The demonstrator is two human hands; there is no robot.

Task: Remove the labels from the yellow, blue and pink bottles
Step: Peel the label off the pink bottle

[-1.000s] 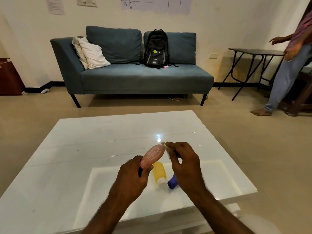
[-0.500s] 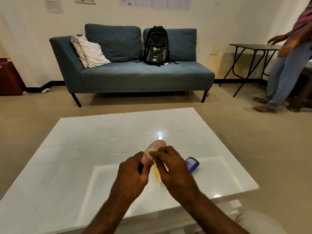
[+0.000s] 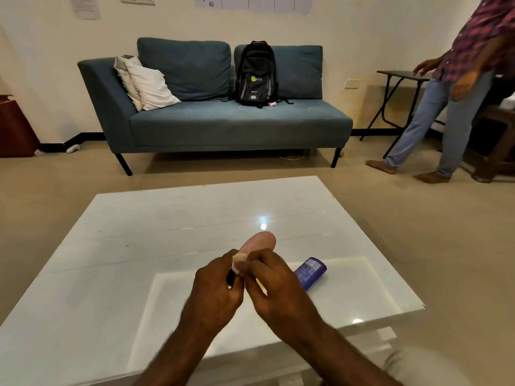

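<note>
Glossy white table (image 3: pixel 167 246) before me on beige tiled floor (image 3: pixel 418 232). Teal fabric sofa (image 3: pixel 237 126) against cream wall (image 3: pixel 348 37). Black folding side table (image 3: pixel 401 75) at right.

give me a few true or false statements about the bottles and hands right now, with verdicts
1. The left hand holds the pink bottle above the table. True.
2. The blue bottle stands upright on the table. False: it lies on its side.
3. The right hand pinches a pale scrap of label at the pink bottle. True.
4. The blue bottle is bare of its label. False: printed label still shows on it.
5. A backpack sits on the floor. False: it is on the sofa.
</note>
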